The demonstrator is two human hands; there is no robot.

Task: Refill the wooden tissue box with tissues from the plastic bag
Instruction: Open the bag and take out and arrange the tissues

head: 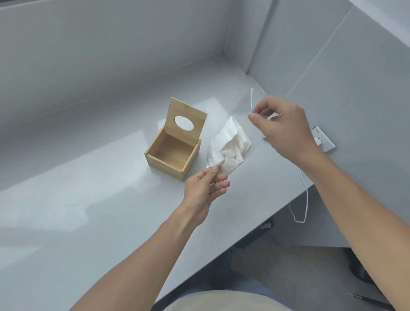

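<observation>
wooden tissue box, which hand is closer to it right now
Left. The left hand is just in front of the wooden tissue box's near corner, pinching the plastic bag's near edge. The right hand is farther right, beyond the tissues, holding the bag's far end.

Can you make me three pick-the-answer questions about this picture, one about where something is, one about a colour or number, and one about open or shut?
1. Where is the wooden tissue box?
A. on the grey counter, left of the plastic bag
B. on the floor
C. on the person's lap

2. How many hands hold the plastic bag?
A. none
B. one
C. two

3. How is the box's lid?
A. shut flat
B. flipped up, box empty
C. taken off and lying down

Answers: 1 A, the box stands on the counter beside the bag. 2 C, the left hand pinches the near end and the right hand the far end. 3 B, the lid with the oval hole stands upright and bare wood shows inside; the tissues are in the bag.
</observation>
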